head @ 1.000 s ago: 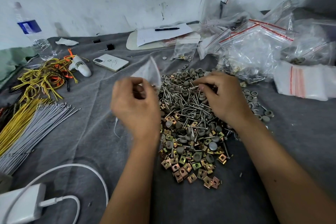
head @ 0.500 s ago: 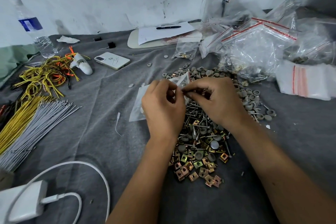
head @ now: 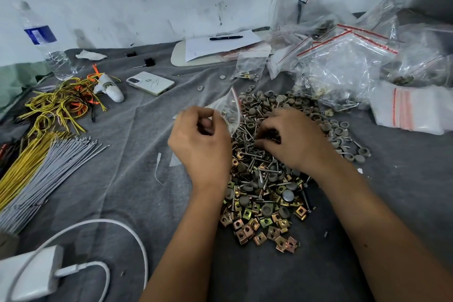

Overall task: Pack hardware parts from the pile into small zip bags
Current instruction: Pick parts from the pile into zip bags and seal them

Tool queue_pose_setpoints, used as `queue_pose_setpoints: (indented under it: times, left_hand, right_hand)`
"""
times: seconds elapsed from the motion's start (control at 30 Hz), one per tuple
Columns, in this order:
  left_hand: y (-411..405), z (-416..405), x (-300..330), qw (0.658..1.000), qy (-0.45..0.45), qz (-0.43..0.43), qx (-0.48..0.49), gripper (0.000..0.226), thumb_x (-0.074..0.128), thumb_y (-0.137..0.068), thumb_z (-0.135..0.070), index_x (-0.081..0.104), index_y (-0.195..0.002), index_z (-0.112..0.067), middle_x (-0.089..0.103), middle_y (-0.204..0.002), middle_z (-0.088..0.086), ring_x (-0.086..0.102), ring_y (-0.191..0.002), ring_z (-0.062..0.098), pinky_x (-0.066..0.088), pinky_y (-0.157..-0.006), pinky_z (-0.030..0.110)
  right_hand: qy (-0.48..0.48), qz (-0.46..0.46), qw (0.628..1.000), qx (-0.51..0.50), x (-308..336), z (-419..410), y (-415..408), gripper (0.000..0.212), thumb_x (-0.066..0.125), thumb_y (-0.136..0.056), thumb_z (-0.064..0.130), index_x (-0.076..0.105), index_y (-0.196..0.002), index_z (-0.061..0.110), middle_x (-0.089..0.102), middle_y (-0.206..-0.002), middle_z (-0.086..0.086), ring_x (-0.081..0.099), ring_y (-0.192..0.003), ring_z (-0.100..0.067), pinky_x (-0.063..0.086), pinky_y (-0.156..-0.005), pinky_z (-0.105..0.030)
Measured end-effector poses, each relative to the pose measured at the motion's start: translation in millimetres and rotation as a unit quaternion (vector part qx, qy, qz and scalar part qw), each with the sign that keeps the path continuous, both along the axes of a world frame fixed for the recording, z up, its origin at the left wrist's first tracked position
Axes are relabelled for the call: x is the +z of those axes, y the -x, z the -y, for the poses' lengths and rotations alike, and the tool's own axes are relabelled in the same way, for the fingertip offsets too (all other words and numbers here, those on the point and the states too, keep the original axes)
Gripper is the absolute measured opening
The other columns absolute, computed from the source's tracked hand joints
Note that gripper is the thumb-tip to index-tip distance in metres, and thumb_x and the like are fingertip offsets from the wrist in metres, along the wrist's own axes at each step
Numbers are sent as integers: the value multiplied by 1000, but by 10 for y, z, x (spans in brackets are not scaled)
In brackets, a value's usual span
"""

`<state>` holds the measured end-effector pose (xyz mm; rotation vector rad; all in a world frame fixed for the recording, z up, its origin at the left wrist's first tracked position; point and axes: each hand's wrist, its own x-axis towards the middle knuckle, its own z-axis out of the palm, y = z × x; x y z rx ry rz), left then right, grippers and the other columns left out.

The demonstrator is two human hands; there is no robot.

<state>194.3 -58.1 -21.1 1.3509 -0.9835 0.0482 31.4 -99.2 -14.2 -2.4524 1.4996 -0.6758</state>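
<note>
A pile of hardware parts [head: 266, 179] lies on the grey cloth: screws in the middle, grey round caps at the back and right, brass square clips at the front. My left hand [head: 199, 144] pinches a small clear zip bag [head: 229, 111] at the pile's left edge, with the bag's mouth held up and a few parts inside. My right hand [head: 294, 141] rests palm down on the screws, fingers curled into them. Whether its fingertips hold a part is hidden.
Filled and empty zip bags [head: 343, 61] are heaped at the back right. A phone [head: 150, 83], a water bottle [head: 46, 41], yellow wires [head: 58, 105] and grey cable ties [head: 44, 179] lie left. A white charger [head: 29, 274] sits front left. Papers with a pen [head: 225, 37] lie at the back.
My hands were together at the bag's mouth half a second ago. Now my right hand has gone back onto the screws, and my left hand has drawn the bag left and up.
</note>
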Motion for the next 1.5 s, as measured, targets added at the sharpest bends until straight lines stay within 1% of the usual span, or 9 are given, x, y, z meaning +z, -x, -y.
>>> queue_pose_setpoints:
  times: [0.07,0.33,0.47,0.63,0.8,1.0,1.17,1.37,1.5]
  left_hand:
    - [-30,12,4,1000,14,-23,12,12,70,-84,-10,66,-74,-15,58,-66,-4,57,-62,17,50,-60,36]
    - [-96,30,-16,998,1,-53,20,11,68,-84,-15,65,-73,-16,57,-64,-5,56,-60,16,50,-59,39]
    - [-66,49,-55,996,-54,-55,-46,14,70,-83,-14,67,-72,-23,57,-59,-8,55,-56,12,51,-57,37]
    - [42,47,-91,991,-98,24,-82,16,75,-85,-12,69,-74,-22,63,-65,-8,60,-60,8,50,-56,27]
    - [102,24,-85,991,-68,78,-83,14,76,-82,-9,69,-74,-17,63,-66,-9,61,-63,9,43,-59,13]
    - [111,27,-83,992,-71,36,-94,19,77,-84,-9,68,-73,-22,64,-65,-9,62,-61,8,44,-58,15]
    - [113,11,-52,993,-65,26,-97,15,76,-85,-10,69,-75,-19,65,-67,-9,63,-63,9,48,-59,20]
    - [56,23,-25,993,-58,-85,-64,18,73,-85,-8,69,-72,-20,56,-54,-14,51,-50,3,41,-52,18]
    - [26,13,3,990,-34,-128,-58,16,72,-86,-11,68,-73,-18,56,-60,-8,52,-56,9,46,-57,29]
  right_hand:
    - [-36,-60,998,-1,14,-9,-13,24,73,-90,45,72,-106,28,56,-106,8,49,-110,-16,51,-93,-43]
    - [-15,-24,998,-59,-10,-3,-14,12,72,-94,35,71,-95,23,55,-103,6,51,-106,-16,50,-89,-39]
    - [24,97,991,-85,-21,56,35,9,71,-96,26,70,-99,17,64,-98,4,61,-90,-13,53,-80,-33]
    - [43,249,968,-9,44,13,14,8,75,-92,19,76,-100,21,67,-86,18,62,-81,7,43,-70,-5]
    - [50,200,975,88,30,-35,-64,20,79,-88,9,80,-106,17,74,-99,7,67,-92,-3,50,-84,-15]
    - [48,272,959,58,0,-45,-74,18,86,-81,12,76,-94,17,71,-82,13,68,-75,-1,53,-67,-13]
    - [119,244,960,64,-10,-30,-116,13,85,-83,15,81,-95,15,73,-91,10,66,-84,-1,50,-79,-15]
    - [86,257,962,-27,-25,21,-40,10,81,-86,21,77,-94,23,68,-86,17,61,-76,8,44,-72,-6]
    - [-14,9,999,38,-30,-16,-68,25,75,-84,54,73,-97,32,63,-97,12,53,-97,-8,48,-84,-31]
